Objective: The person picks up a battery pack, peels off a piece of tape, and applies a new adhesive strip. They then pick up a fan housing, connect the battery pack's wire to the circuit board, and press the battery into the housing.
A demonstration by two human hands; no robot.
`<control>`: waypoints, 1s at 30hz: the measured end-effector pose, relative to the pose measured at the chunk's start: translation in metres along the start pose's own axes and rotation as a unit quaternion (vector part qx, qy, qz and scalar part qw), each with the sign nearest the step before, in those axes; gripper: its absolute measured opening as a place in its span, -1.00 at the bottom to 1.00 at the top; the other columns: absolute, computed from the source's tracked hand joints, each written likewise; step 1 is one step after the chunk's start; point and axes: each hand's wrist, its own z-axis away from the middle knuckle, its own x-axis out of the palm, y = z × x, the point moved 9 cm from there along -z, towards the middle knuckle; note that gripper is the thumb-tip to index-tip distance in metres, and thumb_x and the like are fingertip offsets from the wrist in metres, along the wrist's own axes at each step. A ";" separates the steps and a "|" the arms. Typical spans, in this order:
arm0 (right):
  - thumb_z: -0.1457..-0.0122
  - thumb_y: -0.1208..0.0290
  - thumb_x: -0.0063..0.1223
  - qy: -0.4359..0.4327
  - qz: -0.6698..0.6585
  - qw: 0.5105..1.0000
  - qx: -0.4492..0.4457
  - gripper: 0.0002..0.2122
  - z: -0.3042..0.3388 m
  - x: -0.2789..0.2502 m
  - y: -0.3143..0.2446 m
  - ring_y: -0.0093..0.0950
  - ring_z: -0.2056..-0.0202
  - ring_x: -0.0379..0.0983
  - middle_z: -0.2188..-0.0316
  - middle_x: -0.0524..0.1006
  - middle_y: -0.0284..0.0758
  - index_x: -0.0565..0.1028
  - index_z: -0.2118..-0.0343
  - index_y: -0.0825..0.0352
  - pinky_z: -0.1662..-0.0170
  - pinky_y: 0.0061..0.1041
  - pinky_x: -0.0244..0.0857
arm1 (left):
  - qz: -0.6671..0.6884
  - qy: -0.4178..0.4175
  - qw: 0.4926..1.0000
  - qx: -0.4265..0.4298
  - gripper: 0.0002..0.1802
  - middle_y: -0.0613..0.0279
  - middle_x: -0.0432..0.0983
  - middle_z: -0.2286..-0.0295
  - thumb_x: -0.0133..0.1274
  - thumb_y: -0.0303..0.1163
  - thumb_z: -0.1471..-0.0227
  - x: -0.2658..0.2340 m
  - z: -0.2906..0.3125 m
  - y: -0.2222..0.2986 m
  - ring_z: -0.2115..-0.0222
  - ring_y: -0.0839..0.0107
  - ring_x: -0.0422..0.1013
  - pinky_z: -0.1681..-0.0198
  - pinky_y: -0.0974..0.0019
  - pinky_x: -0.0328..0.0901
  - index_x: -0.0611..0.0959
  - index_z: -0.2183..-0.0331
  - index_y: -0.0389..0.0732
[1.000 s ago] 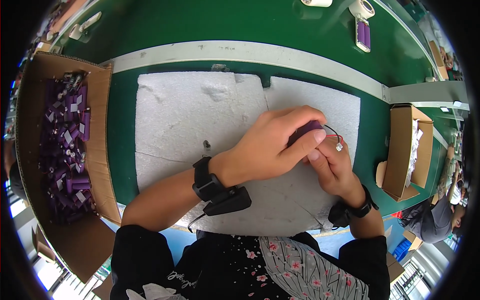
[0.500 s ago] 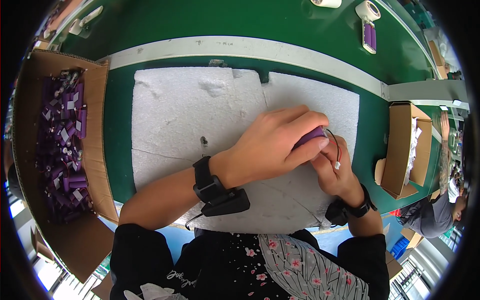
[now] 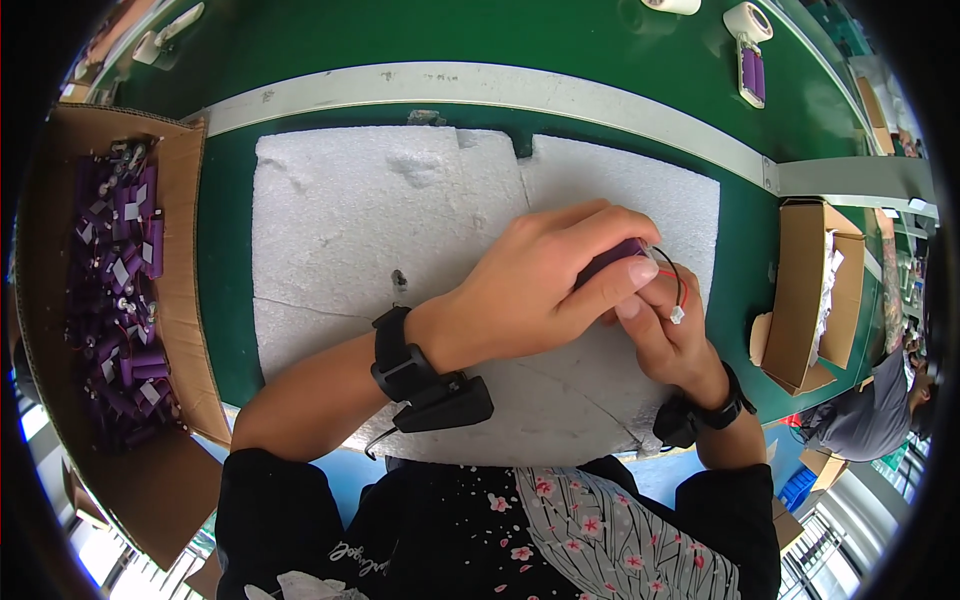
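My left hand is wrapped over a purple battery pack, thumb on the near side and fingers on the far side. Red and black leads ending in a small white connector hang from the pack's right end. My right hand is closed at that same end, its thumb next to my left thumb; its fingertips are partly hidden behind the left hand. Both hands are above a white foam sheet on the green table.
On the left stands an open cardboard box holding several purple battery packs. A smaller cardboard box with white pieces is at the right. Beyond a metal rail are tape rolls and a purple pack in a holder. A person sits far right.
My hands stay together on the battery pack. The right thumb has shifted left toward the left thumb, and the connector has swung slightly downward. The view has shifted a little.
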 end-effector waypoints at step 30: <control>-0.09 0.58 -0.11 0.031 -0.021 0.999 0.001 -0.89 0.002 -0.004 0.003 -0.39 0.63 0.35 0.64 0.42 -0.31 0.46 0.35 0.42 0.53 -0.46 0.20 | -0.018 0.006 1.000 0.017 -0.71 0.13 0.49 0.40 0.06 -0.36 -0.09 -0.004 -0.001 0.002 0.43 0.31 0.44 0.36 0.35 0.34 0.55 0.13 -0.22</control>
